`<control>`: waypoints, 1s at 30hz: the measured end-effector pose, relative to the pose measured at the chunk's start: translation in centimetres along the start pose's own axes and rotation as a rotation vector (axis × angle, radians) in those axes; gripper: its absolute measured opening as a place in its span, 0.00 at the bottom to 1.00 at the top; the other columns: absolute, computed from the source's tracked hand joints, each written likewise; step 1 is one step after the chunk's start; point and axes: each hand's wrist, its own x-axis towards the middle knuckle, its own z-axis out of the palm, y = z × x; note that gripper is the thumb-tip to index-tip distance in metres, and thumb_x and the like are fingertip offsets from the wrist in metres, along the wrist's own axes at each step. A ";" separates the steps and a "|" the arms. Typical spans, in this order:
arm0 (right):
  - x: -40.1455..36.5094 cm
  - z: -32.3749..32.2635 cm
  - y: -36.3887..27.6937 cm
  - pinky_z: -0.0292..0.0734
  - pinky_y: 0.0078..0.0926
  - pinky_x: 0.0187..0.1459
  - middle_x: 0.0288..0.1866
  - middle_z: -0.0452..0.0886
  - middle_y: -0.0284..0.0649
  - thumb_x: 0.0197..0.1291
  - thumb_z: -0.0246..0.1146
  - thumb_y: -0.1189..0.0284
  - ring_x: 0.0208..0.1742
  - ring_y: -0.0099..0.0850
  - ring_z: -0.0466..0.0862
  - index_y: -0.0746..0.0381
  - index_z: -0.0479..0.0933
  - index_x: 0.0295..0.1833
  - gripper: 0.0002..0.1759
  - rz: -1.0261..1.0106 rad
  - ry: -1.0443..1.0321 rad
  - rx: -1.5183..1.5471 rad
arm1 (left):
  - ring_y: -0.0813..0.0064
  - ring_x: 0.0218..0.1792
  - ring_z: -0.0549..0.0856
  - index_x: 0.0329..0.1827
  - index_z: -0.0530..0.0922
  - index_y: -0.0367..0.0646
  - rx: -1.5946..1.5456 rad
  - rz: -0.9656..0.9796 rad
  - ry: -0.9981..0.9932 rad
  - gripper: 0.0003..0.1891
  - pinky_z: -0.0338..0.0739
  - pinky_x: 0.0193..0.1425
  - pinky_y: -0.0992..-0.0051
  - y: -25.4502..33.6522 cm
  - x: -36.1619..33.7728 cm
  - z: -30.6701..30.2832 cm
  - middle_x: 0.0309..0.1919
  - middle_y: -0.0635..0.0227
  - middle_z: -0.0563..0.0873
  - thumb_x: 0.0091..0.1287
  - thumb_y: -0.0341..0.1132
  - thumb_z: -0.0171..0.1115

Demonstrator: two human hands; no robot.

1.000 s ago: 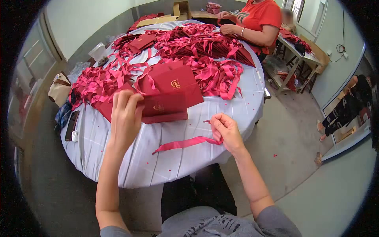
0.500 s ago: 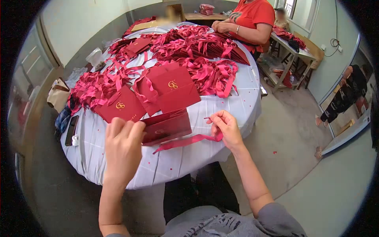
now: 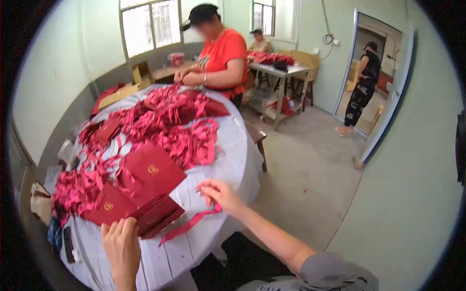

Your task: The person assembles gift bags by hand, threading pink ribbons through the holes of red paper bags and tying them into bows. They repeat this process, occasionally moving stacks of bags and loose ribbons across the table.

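Observation:
My left hand grips the left edge of a dark red paper gift bag, its fingers closed over the rim. The bag is tilted so that its open top shows. To the right of it, my right hand is closed on a pink ribbon, which trails down to the left over the white tablecloth. A small thin tip sticks out between its thumb and finger. Beyond the held bag lie a larger red bag with a gold logo and another red bag.
Pink-ribboned bags are heaped across the round table. A phone lies at its left edge. A person in a red shirt works at the far side; another sits by a metal table. Someone stands at the open doorway.
The head view has swung up and right, showing more of the room. The held bag has tipped so that its opening shows more. Both hands keep their hold.

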 end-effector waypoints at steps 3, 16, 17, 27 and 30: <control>0.1 0.0 0.2 0.70 0.13 0.26 0.32 0.78 0.31 0.65 0.56 0.72 0.24 0.15 0.74 0.66 0.78 0.47 0.11 0.005 0.012 0.031 | 0.66 0.28 0.76 0.29 0.77 0.44 -0.033 -0.008 0.041 0.04 0.63 0.38 0.67 0.3 0.7 -0.5 0.20 0.67 0.79 0.53 0.29 0.64; 0.3 0.3 0.1 0.69 0.13 0.24 0.28 0.76 0.30 0.62 0.60 0.72 0.23 0.15 0.74 0.66 0.78 0.46 0.10 -0.020 0.066 0.004 | 0.66 0.37 0.74 0.32 0.78 0.45 -0.087 0.063 0.147 0.06 0.60 0.52 0.64 1.0 2.4 1.5 0.26 0.70 0.81 0.52 0.28 0.63; 0.3 0.3 0.2 0.70 0.14 0.26 0.29 0.77 0.30 0.62 0.59 0.73 0.24 0.15 0.74 0.67 0.77 0.46 0.10 -0.015 0.056 -0.013 | 0.65 0.39 0.75 0.34 0.78 0.43 -0.070 0.092 0.144 0.05 0.62 0.53 0.62 0.8 2.3 1.2 0.27 0.68 0.81 0.54 0.28 0.62; 0.1 0.6 0.0 0.69 0.14 0.22 0.25 0.78 0.32 0.61 0.60 0.72 0.20 0.17 0.75 0.67 0.77 0.45 0.11 -0.052 0.070 0.030 | 0.55 0.40 0.76 0.43 0.75 0.34 -0.385 -0.014 -0.107 0.12 0.71 0.45 0.64 0.2 1.6 0.9 0.33 0.55 0.79 0.56 0.18 0.54; 0.3 0.5 0.3 0.71 0.16 0.22 0.28 0.79 0.35 0.61 0.60 0.74 0.21 0.18 0.75 0.69 0.76 0.44 0.10 -0.065 0.093 0.043 | 0.54 0.39 0.77 0.44 0.75 0.33 -0.440 -0.074 -0.094 0.13 0.71 0.45 0.64 0.1 1.5 1.5 0.34 0.53 0.79 0.55 0.17 0.55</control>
